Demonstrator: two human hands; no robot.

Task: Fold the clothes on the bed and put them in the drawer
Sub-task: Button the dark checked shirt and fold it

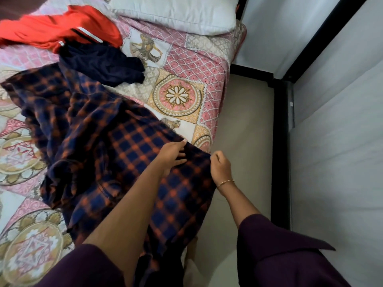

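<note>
A navy and orange checked garment (116,146) lies crumpled across the bed (178,94), its near end hanging over the bed's right edge. My left hand (173,153) rests flat on that cloth with fingers straight. My right hand (220,165) pinches the garment's right corner at the bed's edge. Further back lie a dark navy garment (103,63) and a red-orange garment (56,30) with a white stripe, both unfolded.
A white pillow (176,11) sits at the head of the bed. A beige floor strip (244,131) runs along the bed's right side. Beyond the floor strip stands a pale wall or cabinet front with black framing (279,141). No drawer is in view.
</note>
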